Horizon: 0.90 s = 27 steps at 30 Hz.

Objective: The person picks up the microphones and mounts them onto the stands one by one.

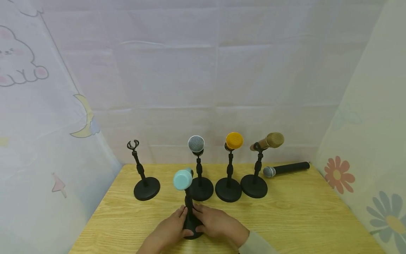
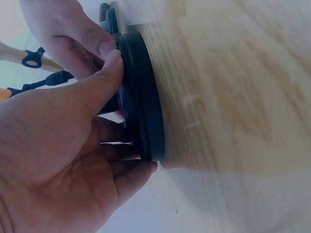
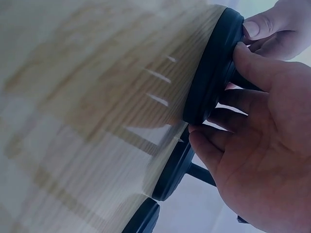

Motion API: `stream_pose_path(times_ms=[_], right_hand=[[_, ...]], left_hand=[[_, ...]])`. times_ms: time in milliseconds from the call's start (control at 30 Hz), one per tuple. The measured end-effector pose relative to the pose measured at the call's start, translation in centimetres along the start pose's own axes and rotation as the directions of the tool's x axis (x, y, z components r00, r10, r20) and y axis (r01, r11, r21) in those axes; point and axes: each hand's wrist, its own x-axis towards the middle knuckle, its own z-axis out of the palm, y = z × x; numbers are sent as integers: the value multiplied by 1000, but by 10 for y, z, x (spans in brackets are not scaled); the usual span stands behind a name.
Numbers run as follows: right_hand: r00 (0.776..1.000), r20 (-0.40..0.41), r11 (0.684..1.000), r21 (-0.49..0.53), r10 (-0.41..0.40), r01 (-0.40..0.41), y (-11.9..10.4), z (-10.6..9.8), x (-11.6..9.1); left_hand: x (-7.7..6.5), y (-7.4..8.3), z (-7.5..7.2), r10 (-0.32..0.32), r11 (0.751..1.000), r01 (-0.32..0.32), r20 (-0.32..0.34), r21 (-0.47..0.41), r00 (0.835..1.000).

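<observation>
Near the table's front edge stands a black microphone stand [image 1: 189,206] with a light-blue microphone [image 1: 182,180] in its clip, head tilted toward me. Both hands grip its round base [image 2: 143,97] from opposite sides. My left hand [image 1: 168,225] has its thumb on top of the base and its fingers curled at the rim. From the other side, my right hand [image 1: 219,222] holds it the same way, thumb [image 3: 255,63] on the upper face. The two thumbs nearly meet at the near side. In both wrist views the base's underside lies close to the wooden tabletop.
Behind it, stands carry a silver-headed microphone [image 1: 196,144], an orange one [image 1: 234,140] and a gold one [image 1: 274,140]. A stand with a bare clip [image 1: 147,188] is at left. A black microphone [image 1: 290,168] lies at back right. Cloth walls [image 1: 203,77] enclose the table [image 1: 301,218].
</observation>
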Motion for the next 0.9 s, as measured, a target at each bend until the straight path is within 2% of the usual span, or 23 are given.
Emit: stream_pose_path(times_ms=[467,900], right_hand=[[1000,-7,1000,-3,-12,12,1,0,13],[1000,-14,998,64,-9,10,3,1,25]], left_hand=[[4,-8,-6,-1,1000,1,16,-22,1000],[7,-20,-8,-10,998,12,31,-64,999]])
